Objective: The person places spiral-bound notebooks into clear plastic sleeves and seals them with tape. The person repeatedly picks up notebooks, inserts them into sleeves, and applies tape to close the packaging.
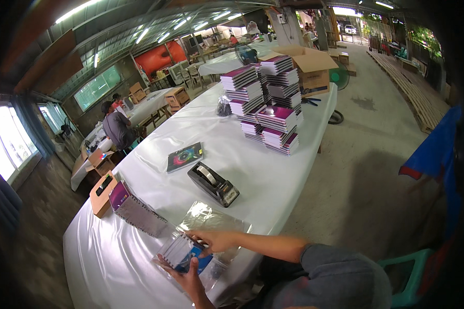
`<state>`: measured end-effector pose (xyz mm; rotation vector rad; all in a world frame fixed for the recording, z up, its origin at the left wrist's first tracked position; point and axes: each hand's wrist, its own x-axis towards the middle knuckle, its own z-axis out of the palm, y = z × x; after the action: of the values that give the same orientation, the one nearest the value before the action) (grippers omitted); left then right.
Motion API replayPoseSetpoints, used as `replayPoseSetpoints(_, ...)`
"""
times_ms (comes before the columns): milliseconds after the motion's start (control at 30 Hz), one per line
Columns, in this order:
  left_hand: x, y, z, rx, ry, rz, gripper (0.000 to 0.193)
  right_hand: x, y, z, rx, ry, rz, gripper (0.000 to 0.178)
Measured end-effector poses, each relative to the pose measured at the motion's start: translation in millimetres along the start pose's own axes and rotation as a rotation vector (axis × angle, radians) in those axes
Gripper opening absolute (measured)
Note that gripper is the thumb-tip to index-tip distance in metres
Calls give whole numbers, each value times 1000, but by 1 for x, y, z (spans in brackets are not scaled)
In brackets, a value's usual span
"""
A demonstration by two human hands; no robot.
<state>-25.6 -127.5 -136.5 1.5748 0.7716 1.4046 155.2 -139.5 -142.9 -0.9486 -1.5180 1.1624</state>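
Close to the table's near edge, my left hand [187,278] grips a small set of spiral notebooks [197,261] from the lower left, thumb on top and fingers at the outer side. A blue cover and white, ringed edges show through a clear plastic bag around them. My right hand [216,241] reaches over the far side of the notebooks, its fingers bent against the bag's edge; exactly what they pinch is partly hidden. More clear plastic bags [203,216] lie flat just beyond and under my right wrist. A row of purple-covered spiral notebooks [136,210] stands to the left.
A black tape dispenser [213,184] and a dark notebook with a colourful ring [185,157] lie ahead on the white-covered table [263,188]. Tall notebook stacks [273,113] and an open carton [314,77] stand farther off. A cardboard holder [103,194] is at left; a person [119,129] sits beyond.
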Motion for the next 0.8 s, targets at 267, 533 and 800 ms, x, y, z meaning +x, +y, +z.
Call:
replayPoseSetpoints(267, -18, -15, 19, -16, 101, 26, 102, -11, 46, 23, -99, 73, -206, 95)
replayPoseSetpoints(533, -24, -30, 23, 118, 95, 64, 104, -24, 25, 20, -80, 99, -115, 95)
replayPoseSetpoints(800, -37, -50, -5, 501, 125, 437, 92, -27, 21, 16, -165, 160, -215, 94)
